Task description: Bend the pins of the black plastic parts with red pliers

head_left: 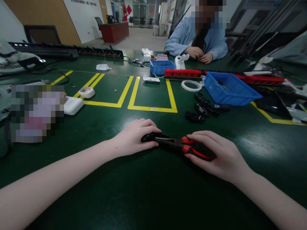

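My left hand (139,137) is closed on a small black part (149,137), thumb below and fingers above it. Wrapped in my right hand (218,153) is a pair of needle-nose pliers (177,142) with red and black handles. Their long jaws point left and reach the black part; whether they grip it I cannot tell. Both hands are low over the dark green table (153,191). Beyond my right hand lie several similar black parts (201,108) in a loose pile.
Behind the pile stands a large blue bin (230,89), beside a roll of white tape (191,85). A smaller blue bin (161,67) and a long red strip (183,73) are farther back. Across the table sits a person in a blue shirt (182,36). At left is a white box (73,105).
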{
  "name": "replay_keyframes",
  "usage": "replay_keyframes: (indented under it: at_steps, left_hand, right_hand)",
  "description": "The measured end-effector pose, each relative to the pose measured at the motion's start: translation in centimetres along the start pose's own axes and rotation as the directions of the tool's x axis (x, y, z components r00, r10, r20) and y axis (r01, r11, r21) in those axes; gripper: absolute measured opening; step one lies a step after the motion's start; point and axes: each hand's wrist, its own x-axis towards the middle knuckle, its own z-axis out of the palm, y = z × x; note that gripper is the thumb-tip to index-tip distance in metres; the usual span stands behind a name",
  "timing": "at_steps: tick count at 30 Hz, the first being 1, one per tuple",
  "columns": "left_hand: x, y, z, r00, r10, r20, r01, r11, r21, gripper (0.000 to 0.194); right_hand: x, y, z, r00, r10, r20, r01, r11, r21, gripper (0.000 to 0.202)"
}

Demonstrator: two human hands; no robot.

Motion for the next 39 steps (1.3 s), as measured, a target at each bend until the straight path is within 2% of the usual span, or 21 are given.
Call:
replay_keyframes:
  at_steps: [8, 11, 14, 17, 21, 29, 39]
  left_hand:
    - [0.0, -0.3, 0.1, 1.000, 0.017, 0.004, -0.017, 1.000, 0.001, 0.032]
    - [0.0, -0.5, 0.2, 0.999, 0.032, 0.011, -0.032, 0.999, -0.019, 0.024]
    - [-0.1, -0.7, 0.2, 0.999, 0.042, 0.016, -0.042, 0.999, -0.025, 0.014]
    - [-0.1, -0.8, 0.2, 0.999, 0.042, 0.021, -0.041, 0.999, -0.034, 0.011]
    - [0.0, -1.0, 0.2, 0.999, 0.034, 0.031, -0.033, 0.998, -0.053, 0.010]
    - [-0.1, -0.8, 0.2, 0.999, 0.049, 0.009, -0.048, 0.997, -0.067, 0.008]
    - [0.0, -0.8, 0.4, 0.999, 0.049, -0.015, -0.050, 0.997, -0.053, 0.007]
  right_hand:
    - [-0.1, -0.1, -0.1, 0.999, -0.049, -0.007, 0.048, 0.998, -0.051, 0.042]
    - [-0.1, 0.0, -0.1, 0.998, -0.054, 0.014, 0.055, 0.994, -0.096, 0.050]
    - [-0.1, 0.1, 0.0, 0.996, -0.086, 0.026, 0.089, 0.985, -0.146, 0.048]
    - [-0.1, 0.3, 0.0, 0.992, -0.127, 0.004, 0.125, 0.970, -0.210, 0.045]
    - [-0.1, 0.3, 0.1, 0.989, -0.141, -0.032, 0.128, 0.955, -0.269, 0.051]
    - [-0.2, 0.4, 0.1, 0.984, -0.179, -0.001, 0.172, 0.948, -0.269, 0.046]
    - [0.2, -0.1, 0.5, 0.979, -0.204, -0.026, 0.192, 0.951, -0.245, 0.038]
